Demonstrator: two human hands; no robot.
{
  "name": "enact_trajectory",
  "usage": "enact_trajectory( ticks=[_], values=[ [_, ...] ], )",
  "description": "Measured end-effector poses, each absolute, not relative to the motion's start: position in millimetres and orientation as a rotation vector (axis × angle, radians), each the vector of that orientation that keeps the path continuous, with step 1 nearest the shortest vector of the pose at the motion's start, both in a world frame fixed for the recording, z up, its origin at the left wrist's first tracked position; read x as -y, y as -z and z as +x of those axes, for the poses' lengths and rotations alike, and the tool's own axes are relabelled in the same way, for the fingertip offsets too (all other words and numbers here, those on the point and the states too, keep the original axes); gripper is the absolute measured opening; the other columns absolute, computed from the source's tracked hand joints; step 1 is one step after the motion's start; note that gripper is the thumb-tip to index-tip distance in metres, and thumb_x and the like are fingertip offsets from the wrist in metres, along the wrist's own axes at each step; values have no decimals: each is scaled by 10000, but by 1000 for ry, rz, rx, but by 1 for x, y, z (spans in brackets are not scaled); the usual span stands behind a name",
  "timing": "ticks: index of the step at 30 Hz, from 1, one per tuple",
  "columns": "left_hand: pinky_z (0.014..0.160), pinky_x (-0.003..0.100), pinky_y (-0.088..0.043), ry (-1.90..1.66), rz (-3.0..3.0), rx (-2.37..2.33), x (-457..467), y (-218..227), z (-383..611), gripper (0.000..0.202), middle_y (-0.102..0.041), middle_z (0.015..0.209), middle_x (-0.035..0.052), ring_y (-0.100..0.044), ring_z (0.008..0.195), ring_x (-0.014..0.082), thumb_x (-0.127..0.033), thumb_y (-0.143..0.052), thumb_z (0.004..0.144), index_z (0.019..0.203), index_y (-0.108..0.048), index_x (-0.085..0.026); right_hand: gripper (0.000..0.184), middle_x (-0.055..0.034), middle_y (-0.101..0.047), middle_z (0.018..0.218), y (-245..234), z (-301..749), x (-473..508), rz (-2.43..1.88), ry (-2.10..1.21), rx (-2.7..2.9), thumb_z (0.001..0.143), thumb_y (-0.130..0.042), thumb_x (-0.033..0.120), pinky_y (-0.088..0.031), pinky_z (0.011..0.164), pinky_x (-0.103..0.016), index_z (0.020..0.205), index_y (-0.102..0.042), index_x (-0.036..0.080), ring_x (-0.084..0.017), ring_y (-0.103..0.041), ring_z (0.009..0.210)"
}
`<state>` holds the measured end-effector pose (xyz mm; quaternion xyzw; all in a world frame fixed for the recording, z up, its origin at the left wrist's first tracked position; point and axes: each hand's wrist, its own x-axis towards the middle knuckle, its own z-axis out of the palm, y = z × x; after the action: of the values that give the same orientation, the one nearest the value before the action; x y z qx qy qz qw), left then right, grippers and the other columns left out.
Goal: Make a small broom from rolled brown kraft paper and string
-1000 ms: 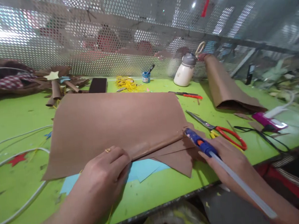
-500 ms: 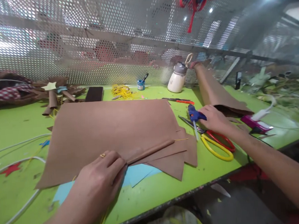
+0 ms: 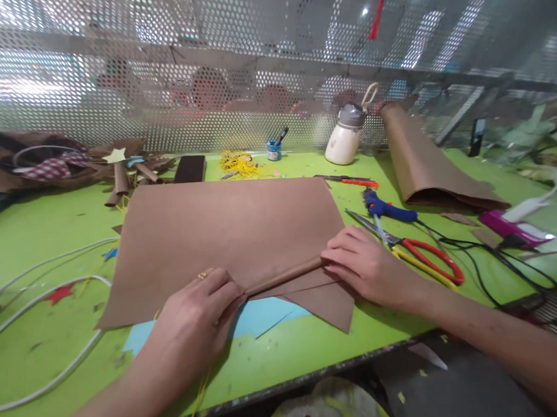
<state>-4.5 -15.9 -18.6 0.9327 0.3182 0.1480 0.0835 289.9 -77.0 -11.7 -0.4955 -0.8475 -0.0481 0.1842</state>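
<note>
A large sheet of brown paper (image 3: pixel 232 230) lies on the green table, its near edge rolled into a thin tube (image 3: pixel 285 277). My left hand (image 3: pixel 202 314), with a ring on one finger, is closed on the left part of this rolled edge. At the tube's right end, my right hand (image 3: pixel 367 266) grips it with bent fingers. Under the sheet lie light blue paper (image 3: pixel 270 316) and smaller brown paper pieces (image 3: pixel 326 303). Just beyond my right hand are a blue glue gun (image 3: pixel 389 209) and scissors (image 3: pixel 432 256) with red and yellow handles.
At the back stand a cream bottle (image 3: pixel 345 138), a small blue jar (image 3: pixel 274 150), yellow string (image 3: pixel 238 164) and a dark phone (image 3: pixel 190 169). A rolled brown paper (image 3: pixel 421 156) and a pink device (image 3: pixel 513 227) are at right. White cables (image 3: pixel 48 389) cross the left side.
My right hand has let go of the glue gun, which now lies by the scissors, and has moved left onto the tube's right end. My left hand stays on the rolled edge. The view has shifted slightly.
</note>
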Motion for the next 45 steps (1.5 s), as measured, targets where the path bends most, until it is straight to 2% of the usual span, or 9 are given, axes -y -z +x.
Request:
enact_trajectory(
  ticks=[3, 8, 12, 18, 26, 32, 37, 41, 45],
  values=[
    [631, 295, -388, -422, 2762, -986, 16, 19, -5, 307, -518, 745, 54, -495, 682, 165, -263, -373, 929, 769, -616, -165, 177, -92, -615, 896, 22, 284, 75, -1377, 217, 2394, 890, -473, 137, -386, 785, -396, 935, -644, 147, -212, -464, 872],
    [609, 298, -370, -421, 2794, -1008, 14, 20, -5, 310, -508, 722, 51, -484, 660, 167, -249, -377, 920, 747, -619, -163, 209, -112, -558, 1024, 21, 290, 76, -1389, 317, 2241, 860, -492, 110, -386, 824, -428, 964, -661, 176, -239, -448, 952],
    [592, 285, -362, -412, 2787, -994, 12, 17, -3, 304, -510, 706, 46, -484, 643, 157, -220, -388, 909, 717, -616, -159, 211, -110, -555, 953, 15, 286, 85, -1387, 335, 2119, 835, -546, 143, -407, 793, -436, 1017, -648, 172, -243, -469, 910],
    [582, 258, -368, -379, 2733, -964, 7, 14, -3, 283, -528, 707, 42, -504, 646, 145, -199, -405, 898, 732, -631, -159, 253, -122, -615, 935, 25, 266, 94, -1380, 267, 2285, 874, -482, 142, -397, 762, -435, 1083, -625, 132, -234, -485, 844],
    [581, 239, -366, -372, 2696, -921, -2, 16, -5, 274, -541, 702, 36, -522, 654, 138, -232, -426, 894, 749, -651, -170, 297, -177, -585, 1040, 38, 254, 94, -1460, 284, 2363, 888, -479, 184, -407, 766, -444, 1136, -571, 48, -272, -462, 922],
    [576, 229, -369, -324, 2651, -899, -9, 12, -4, 262, -573, 691, 29, -530, 637, 133, -244, -441, 881, 716, -632, -174, 320, -181, -567, 1018, 37, 250, 95, -1484, 245, 2336, 891, -471, 189, -423, 760, -433, 1168, -545, 47, -271, -452, 915],
    [545, 214, -355, -260, 2663, -943, -12, 7, -2, 250, -582, 646, 9, -526, 592, 120, -240, -455, 865, 682, -615, -183, 287, -153, -552, 943, 33, 247, 92, -1522, 145, 2315, 898, -467, 225, -419, 723, -423, 1120, -569, 76, -264, -450, 874],
    [506, 232, -319, -191, 2741, -1028, -10, 6, 0, 243, -569, 629, 15, -506, 555, 130, -217, -464, 849, 655, -608, -187, 290, -151, -546, 958, 34, 247, 89, -1544, 102, 2316, 902, -464, 238, -409, 739, -429, 1124, -566, 81, -263, -436, 882],
    [530, 279, -337, -178, 2932, -1064, -1, 7, 4, 215, -563, 698, 49, -516, 635, 184, -171, -476, 825, 669, -622, -188, 320, -156, -546, 960, 36, 249, 86, -1551, 107, 2322, 904, -463, 245, -403, 745, -435, 1152, -555, 65, -263, -437, 883]
  ],
)
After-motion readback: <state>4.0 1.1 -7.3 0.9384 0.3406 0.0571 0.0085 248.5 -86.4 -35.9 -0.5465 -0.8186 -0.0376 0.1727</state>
